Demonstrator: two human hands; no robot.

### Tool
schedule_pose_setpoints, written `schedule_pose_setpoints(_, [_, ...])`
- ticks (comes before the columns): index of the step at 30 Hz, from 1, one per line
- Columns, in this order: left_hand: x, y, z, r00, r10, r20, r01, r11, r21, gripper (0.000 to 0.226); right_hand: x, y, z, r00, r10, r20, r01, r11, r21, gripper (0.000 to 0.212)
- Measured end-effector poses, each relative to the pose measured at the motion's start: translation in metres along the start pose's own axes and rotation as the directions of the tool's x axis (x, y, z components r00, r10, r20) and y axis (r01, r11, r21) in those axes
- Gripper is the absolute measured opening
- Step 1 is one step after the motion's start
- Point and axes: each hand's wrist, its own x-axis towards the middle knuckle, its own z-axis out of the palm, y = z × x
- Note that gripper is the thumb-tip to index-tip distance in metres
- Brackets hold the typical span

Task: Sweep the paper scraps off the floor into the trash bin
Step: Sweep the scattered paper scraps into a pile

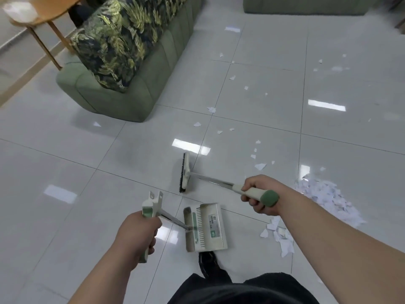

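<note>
Paper scraps [326,198] lie beside right hand [260,191] gripping broom [186,172]; left hand [138,231] grips dustpan [208,227].

Figure: clearance around the sweeping zone.
I am seeing open tile floor [65,172] lying left of the broom [186,172]; the green sofa [131,99] is blocking the far left, and the dustpan [215,229] is filling the gap ahead of my shoe [208,263].

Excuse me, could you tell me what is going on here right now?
A person is sweeping up. The right hand grips a cream, green-capped long-handled broom; the left hand holds a cream long-handled dustpan with no scraps in it. A heap of white paper scraps lies on the grey tiled floor at right, others scattered beyond.
</note>
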Motion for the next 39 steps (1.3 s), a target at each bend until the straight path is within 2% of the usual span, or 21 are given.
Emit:
schedule_pose_setpoints(3, [0.019, 0.000, -0.017, 1.000, -0.010, -0.008, 0.010, 1.000, 0.017, 0.014, 0.026, -0.008, 0.034, 0.999, 0.038, 0.023, -0.038, 0.999, -0.018, 0.015])
schedule_pose_setpoints(7, [0.034, 0.003, -0.033, 1.000, -0.002, -0.005, 0.003, 0.998, 0.060, 0.015, 0.041, -0.007, 0.037, 0.996, 0.084, -0.009, -0.084, 0.996, -0.005, 0.023])
schedule_pose_setpoints(10, [0.038, 0.015, -0.037, 1.000, 0.015, 0.007, -0.015, 0.996, 0.084, 0.013, 0.034, -0.005, 0.015, 0.994, 0.102, -0.036, -0.097, 0.988, 0.118, 0.026])
schedule_pose_setpoints(16, [0.048, 0.045, -0.024, 0.997, 0.069, 0.046, -0.075, 0.986, 0.150, 0.016, -0.006, 0.001, -0.057, 0.982, 0.070, -0.176, -0.019, 0.962, 0.273, 0.027])
schedule_pose_setpoints(20, [0.052, 0.063, -0.007, 0.993, 0.097, 0.071, -0.107, 0.981, 0.161, 0.019, -0.025, 0.006, -0.100, 0.949, 0.056, -0.311, 0.031, 0.963, 0.268, 0.030])
schedule_pose_setpoints(25, [0.058, 0.088, 0.009, 0.993, 0.094, 0.078, -0.105, 0.984, 0.145, 0.016, -0.042, 0.001, -0.143, 0.906, 0.056, -0.420, 0.064, 0.961, 0.268, 0.031])
schedule_pose_setpoints(29, [0.068, 0.111, 0.022, 0.991, 0.116, 0.069, -0.126, 0.979, 0.159, 0.014, -0.043, -0.021, -0.151, 0.881, 0.010, -0.473, 0.138, 0.951, 0.278, 0.035])
schedule_pose_setpoints(33, [0.087, 0.135, 0.041, 0.994, 0.090, 0.069, -0.100, 0.984, 0.148, 0.012, -0.030, -0.049, -0.150, 0.898, -0.038, -0.438, 0.189, 0.933, 0.307, 0.030])
schedule_pose_setpoints(39, [0.118, 0.185, 0.080, 0.995, 0.046, 0.086, -0.059, 0.988, 0.146, 0.013, 0.021, -0.107, -0.163, 0.961, -0.022, -0.274, 0.123, 0.926, 0.356, 0.022])
